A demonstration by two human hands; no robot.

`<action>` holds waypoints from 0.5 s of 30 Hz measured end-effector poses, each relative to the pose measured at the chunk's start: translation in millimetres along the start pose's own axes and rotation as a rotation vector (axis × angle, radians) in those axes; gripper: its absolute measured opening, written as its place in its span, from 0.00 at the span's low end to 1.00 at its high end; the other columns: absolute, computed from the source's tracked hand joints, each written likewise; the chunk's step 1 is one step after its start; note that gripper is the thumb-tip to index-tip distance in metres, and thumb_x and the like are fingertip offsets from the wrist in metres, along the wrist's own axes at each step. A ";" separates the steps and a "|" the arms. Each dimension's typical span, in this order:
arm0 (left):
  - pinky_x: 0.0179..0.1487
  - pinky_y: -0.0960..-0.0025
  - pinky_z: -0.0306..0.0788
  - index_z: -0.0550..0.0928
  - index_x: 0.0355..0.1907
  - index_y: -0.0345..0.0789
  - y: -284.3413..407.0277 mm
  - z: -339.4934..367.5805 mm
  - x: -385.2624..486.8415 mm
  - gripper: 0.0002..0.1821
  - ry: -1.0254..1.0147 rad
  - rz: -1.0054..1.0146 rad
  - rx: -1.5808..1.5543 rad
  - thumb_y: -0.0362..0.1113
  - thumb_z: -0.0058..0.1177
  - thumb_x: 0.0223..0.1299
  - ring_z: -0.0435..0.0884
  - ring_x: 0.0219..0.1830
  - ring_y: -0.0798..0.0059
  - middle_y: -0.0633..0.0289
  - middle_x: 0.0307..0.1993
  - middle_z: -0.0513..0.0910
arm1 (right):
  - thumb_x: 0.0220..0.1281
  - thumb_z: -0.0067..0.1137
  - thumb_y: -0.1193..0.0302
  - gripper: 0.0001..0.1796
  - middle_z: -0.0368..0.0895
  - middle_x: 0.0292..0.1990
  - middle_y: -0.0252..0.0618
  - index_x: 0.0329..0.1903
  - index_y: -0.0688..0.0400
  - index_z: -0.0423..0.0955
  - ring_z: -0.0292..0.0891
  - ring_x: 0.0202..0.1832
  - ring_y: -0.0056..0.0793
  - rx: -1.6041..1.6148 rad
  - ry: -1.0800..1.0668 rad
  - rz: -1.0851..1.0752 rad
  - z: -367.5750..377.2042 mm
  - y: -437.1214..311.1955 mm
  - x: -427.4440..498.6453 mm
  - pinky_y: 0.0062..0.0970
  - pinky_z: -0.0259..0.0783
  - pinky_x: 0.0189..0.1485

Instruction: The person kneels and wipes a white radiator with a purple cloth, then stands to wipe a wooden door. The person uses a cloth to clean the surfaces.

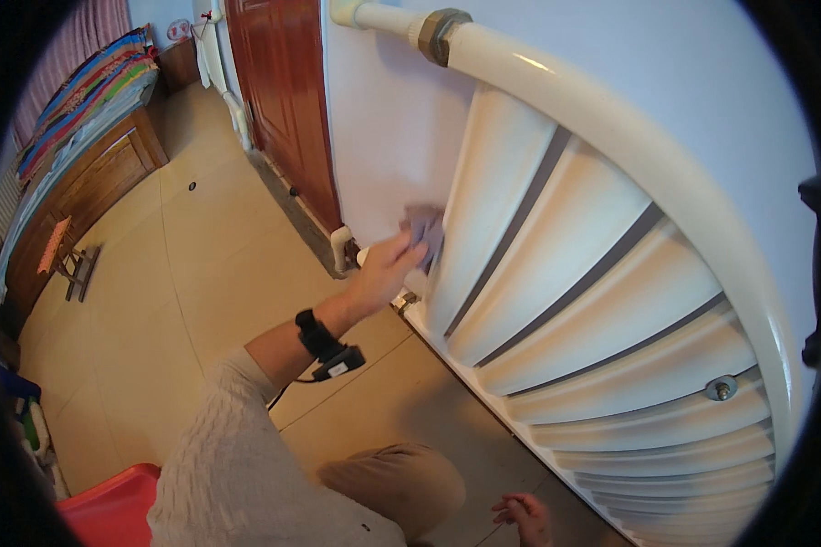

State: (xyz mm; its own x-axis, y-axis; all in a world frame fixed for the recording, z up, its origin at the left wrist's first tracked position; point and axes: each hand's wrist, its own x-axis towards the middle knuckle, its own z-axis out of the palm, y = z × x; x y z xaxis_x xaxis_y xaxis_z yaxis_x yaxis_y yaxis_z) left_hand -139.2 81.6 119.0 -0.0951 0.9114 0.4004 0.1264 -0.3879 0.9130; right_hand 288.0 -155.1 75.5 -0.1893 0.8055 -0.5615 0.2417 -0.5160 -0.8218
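My left hand [384, 272] grips a greyish-purple cloth [424, 227], blurred, at the near-left column of a white panel-column radiator [554, 263]. The cloth lies against that column's side, beside the wall. A black strap with a small device [328, 349] is around my left wrist, and a cable hangs from it. Low in the picture, my right hand [525, 517] is in front of the radiator's lower part, over the floor. Its fingers are loosely curled and a little apart, with nothing visible in them. The picture's bottom edge cuts off part of this hand.
A thick white pipe [588, 89] with a metal union nut [445, 35] runs along the radiator's top. A red-brown door [284, 89] stands left. Beyond are a wooden bed [102, 174] and small folding stool [68, 256]. A red plastic seat [113, 502] is near me.
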 end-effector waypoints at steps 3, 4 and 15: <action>0.49 0.73 0.69 0.76 0.52 0.31 -66.3 -4.3 -53.3 0.13 -0.120 -0.215 0.191 0.36 0.46 0.73 0.71 0.41 0.82 0.68 0.35 0.76 | 0.73 0.49 0.68 0.14 0.85 0.39 0.39 0.52 0.62 0.76 0.79 0.34 0.23 -0.032 0.003 0.028 5.8 -4.4 4.0 0.21 0.70 0.37; 0.49 0.73 0.69 0.76 0.52 0.32 -85.9 -1.9 -66.2 0.12 -0.152 -0.289 0.195 0.35 0.45 0.74 0.70 0.41 0.82 0.69 0.35 0.76 | 0.73 0.50 0.68 0.14 0.85 0.39 0.39 0.52 0.62 0.76 0.79 0.34 0.23 -0.029 0.002 0.039 7.7 -5.3 4.4 0.21 0.70 0.37; 0.47 0.70 0.70 0.73 0.43 0.30 -125.0 -9.4 -25.2 0.05 -0.298 -0.226 0.366 0.29 0.44 0.71 0.73 0.38 0.73 0.59 0.32 0.75 | 0.72 0.51 0.67 0.15 0.85 0.39 0.40 0.52 0.63 0.76 0.78 0.33 0.25 -0.020 -0.023 0.009 5.6 4.7 5.0 0.24 0.72 0.41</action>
State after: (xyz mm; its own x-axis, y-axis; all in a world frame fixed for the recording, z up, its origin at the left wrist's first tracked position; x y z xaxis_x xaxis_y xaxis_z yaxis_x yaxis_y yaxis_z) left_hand -161.9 105.8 -4.5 0.1188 0.9870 0.1079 0.4772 -0.1520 0.8656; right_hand 282.9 -155.1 68.3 -0.2093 0.7939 -0.5710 0.2627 -0.5168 -0.8148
